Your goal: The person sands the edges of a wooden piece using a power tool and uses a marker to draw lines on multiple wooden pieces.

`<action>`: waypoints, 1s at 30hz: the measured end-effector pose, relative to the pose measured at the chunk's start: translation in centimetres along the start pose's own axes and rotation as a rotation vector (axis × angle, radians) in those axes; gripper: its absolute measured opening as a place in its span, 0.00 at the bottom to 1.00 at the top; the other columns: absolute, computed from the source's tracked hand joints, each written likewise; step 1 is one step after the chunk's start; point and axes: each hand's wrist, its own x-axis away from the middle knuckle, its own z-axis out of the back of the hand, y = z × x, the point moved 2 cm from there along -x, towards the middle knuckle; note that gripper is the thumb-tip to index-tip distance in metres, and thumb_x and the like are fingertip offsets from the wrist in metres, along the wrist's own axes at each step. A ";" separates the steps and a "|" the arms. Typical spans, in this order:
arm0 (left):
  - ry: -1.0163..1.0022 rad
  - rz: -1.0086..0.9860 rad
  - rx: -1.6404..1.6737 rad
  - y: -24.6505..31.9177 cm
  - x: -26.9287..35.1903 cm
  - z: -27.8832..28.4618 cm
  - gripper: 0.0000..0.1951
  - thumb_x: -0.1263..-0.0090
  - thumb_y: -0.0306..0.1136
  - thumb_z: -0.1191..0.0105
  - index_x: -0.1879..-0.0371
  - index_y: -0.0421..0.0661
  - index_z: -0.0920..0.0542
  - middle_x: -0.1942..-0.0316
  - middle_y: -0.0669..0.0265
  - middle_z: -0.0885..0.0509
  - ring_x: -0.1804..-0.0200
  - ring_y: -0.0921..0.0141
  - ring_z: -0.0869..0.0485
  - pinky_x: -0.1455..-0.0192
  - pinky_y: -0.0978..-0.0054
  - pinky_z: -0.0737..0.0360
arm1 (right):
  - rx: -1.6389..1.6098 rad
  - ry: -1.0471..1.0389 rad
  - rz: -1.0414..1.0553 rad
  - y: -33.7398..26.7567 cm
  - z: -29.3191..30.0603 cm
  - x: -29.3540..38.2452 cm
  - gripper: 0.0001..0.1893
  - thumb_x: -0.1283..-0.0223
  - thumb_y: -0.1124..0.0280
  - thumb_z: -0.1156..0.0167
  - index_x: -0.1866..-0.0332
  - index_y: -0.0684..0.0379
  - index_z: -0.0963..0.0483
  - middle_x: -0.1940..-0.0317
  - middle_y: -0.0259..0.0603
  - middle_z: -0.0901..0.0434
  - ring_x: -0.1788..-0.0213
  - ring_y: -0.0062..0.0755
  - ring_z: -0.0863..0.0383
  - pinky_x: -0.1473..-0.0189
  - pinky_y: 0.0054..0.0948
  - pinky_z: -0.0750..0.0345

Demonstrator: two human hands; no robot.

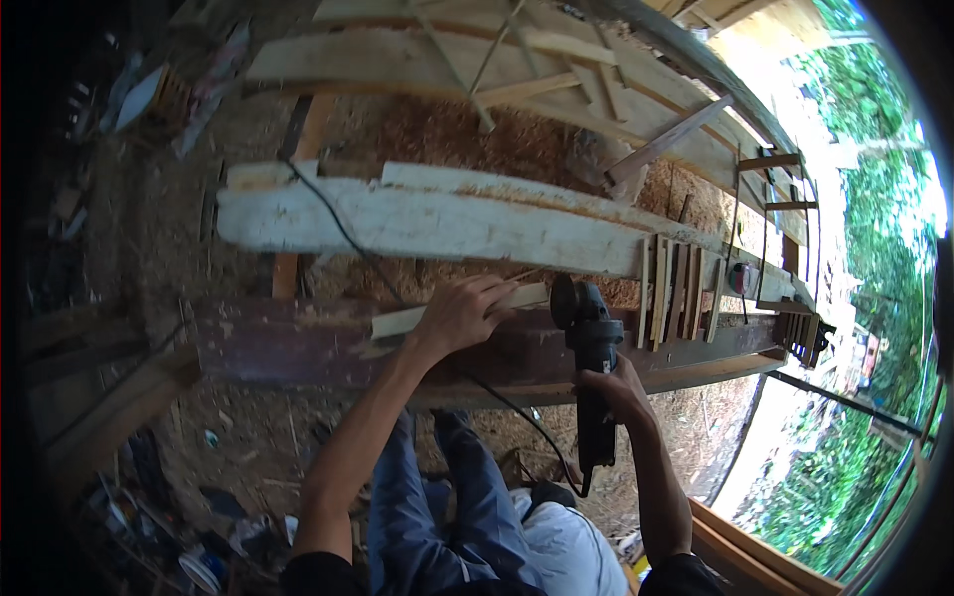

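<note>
My left hand [462, 313] grips a short pale wood strip [395, 322] from above, over the near dark-painted plank [298, 346]. The strip's right end points at the disc [563, 300] of an angle grinder [594, 402]. A small gap seems to separate the two. My right hand [622, 391] is closed around the grinder's black body, which stands roughly upright in the picture with its head away from me. A black power cord [548, 439] leaves the grinder's rear end and loops left under the plank. Whether the disc is spinning cannot be told.
Several narrow wood strips [677, 290] lie across the planks to the right, with a tape measure [740, 278] past them. Behind runs a whitish board [440, 223]. Another cord [335, 212] crosses it. Farther back lie long boards [358, 63] with loose sticks. A white sack [574, 547] sits by my legs.
</note>
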 end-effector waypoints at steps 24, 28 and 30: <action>0.364 0.513 -0.037 -0.1 -3.8 -1.3 0.17 0.28 0.33 0.40 0.45 0.39 0.23 0.54 0.56 0.18 0.55 0.65 0.17 0.53 0.66 0.20 | -0.711 -0.010 0.073 3.5 2.2 -1.1 0.19 0.49 0.66 0.29 0.58 0.66 0.25 0.72 0.42 0.18 0.74 0.31 0.16 0.69 0.30 0.17; 0.114 0.233 0.140 9.3 -1.4 2.7 0.17 0.29 0.33 0.39 0.44 0.40 0.22 0.49 0.56 0.18 0.47 0.60 0.17 0.46 0.63 0.20 | -0.837 0.022 0.073 2.7 2.8 0.2 0.18 0.48 0.64 0.30 0.59 0.66 0.24 0.72 0.42 0.18 0.74 0.32 0.16 0.70 0.31 0.17; -0.074 0.234 0.356 14.5 1.6 4.6 0.21 0.30 0.36 0.37 0.42 0.40 0.22 0.47 0.55 0.18 0.44 0.59 0.17 0.44 0.63 0.21 | -0.924 -0.006 0.080 1.0 2.3 0.5 0.16 0.46 0.63 0.31 0.60 0.65 0.24 0.73 0.43 0.19 0.75 0.33 0.16 0.71 0.33 0.17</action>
